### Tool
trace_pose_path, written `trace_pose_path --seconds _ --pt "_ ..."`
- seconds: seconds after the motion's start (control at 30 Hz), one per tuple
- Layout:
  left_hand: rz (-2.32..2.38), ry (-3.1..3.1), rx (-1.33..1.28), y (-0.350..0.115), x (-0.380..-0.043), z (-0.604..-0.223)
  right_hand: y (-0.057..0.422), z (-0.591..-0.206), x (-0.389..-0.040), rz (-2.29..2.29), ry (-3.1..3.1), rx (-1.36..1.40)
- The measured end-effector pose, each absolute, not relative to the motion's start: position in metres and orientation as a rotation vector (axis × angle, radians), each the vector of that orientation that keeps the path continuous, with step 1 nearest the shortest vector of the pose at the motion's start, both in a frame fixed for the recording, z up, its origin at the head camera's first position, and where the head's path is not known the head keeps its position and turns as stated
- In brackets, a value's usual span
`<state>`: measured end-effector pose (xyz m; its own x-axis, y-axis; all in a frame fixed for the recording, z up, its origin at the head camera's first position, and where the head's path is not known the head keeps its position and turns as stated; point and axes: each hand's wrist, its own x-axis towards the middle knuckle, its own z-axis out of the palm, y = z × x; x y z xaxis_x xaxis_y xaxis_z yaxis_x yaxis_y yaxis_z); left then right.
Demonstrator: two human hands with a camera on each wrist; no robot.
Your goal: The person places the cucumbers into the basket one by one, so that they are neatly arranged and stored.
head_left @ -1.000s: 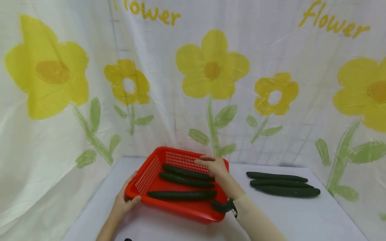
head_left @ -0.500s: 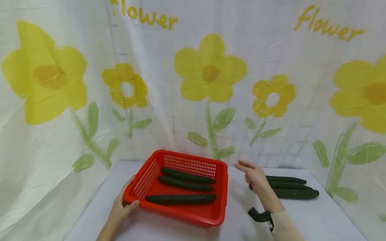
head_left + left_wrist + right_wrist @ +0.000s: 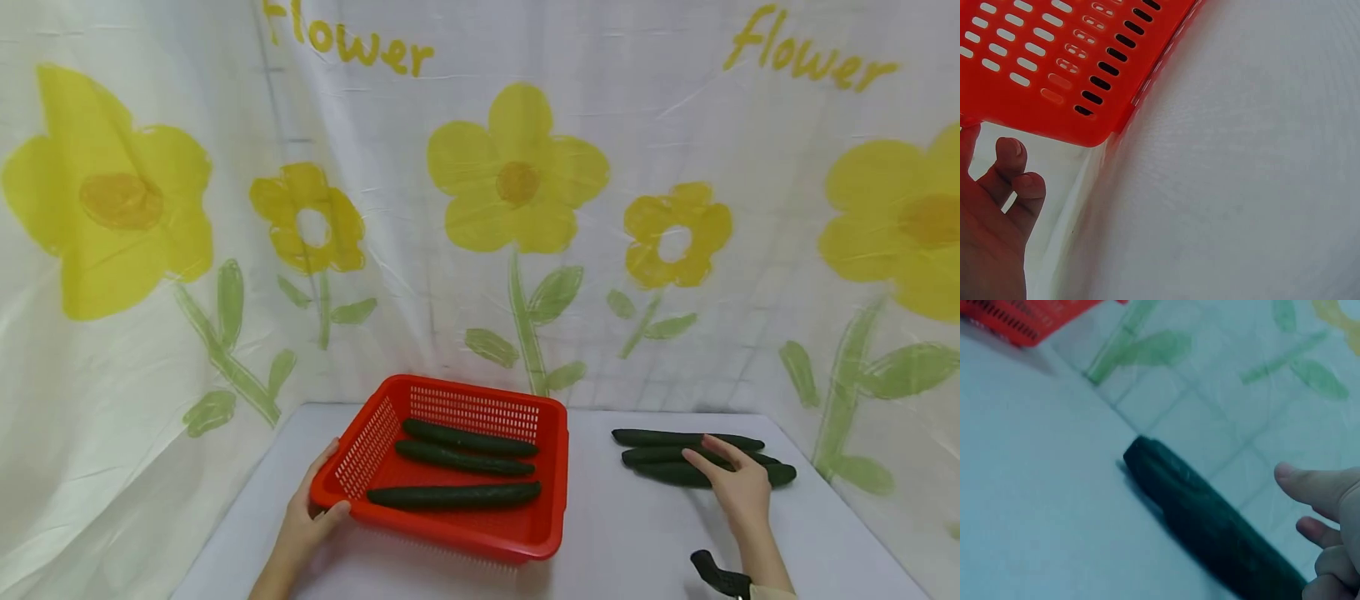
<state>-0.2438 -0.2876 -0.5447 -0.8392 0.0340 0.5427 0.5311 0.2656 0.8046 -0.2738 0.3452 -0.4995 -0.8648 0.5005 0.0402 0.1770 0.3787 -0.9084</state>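
Observation:
My left hand grips the left front corner of a red perforated plastic basket. In the left wrist view, the fingers bend beside the basket's lower edge. Inside the basket lie three dark green cucumbers, the frontmost cucumber apart from the other two. On the right, three more cucumbers lie side by side on the table. Over their right half is my right hand, thumb and fingers spread apart with nothing held. The right wrist view shows its thumb extended near a cucumber; contact there is unclear.
A white table bears the basket and the loose cucumbers. Behind it hangs a white curtain painted with yellow flowers, close to the table's back edge. A black strap device sits on my right wrist.
My right hand has moved right, from above the basket to above the loose cucumbers. The left hand keeps its grip on the basket, which has stayed about in place.

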Motion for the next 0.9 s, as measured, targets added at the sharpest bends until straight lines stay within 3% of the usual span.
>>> trace_pose_path --seconds 0.27,0.9 --pt "-1.595 -2.152 -0.471 -0.284 -0.246 -0.546 0.364 -0.518 -0.281 1.44 -2.36 -0.635" --pt "-1.608 -2.183 -0.436 -0.289 -0.245 -0.548 0.39 -0.518 -0.276 0.882 -2.815 -0.2"
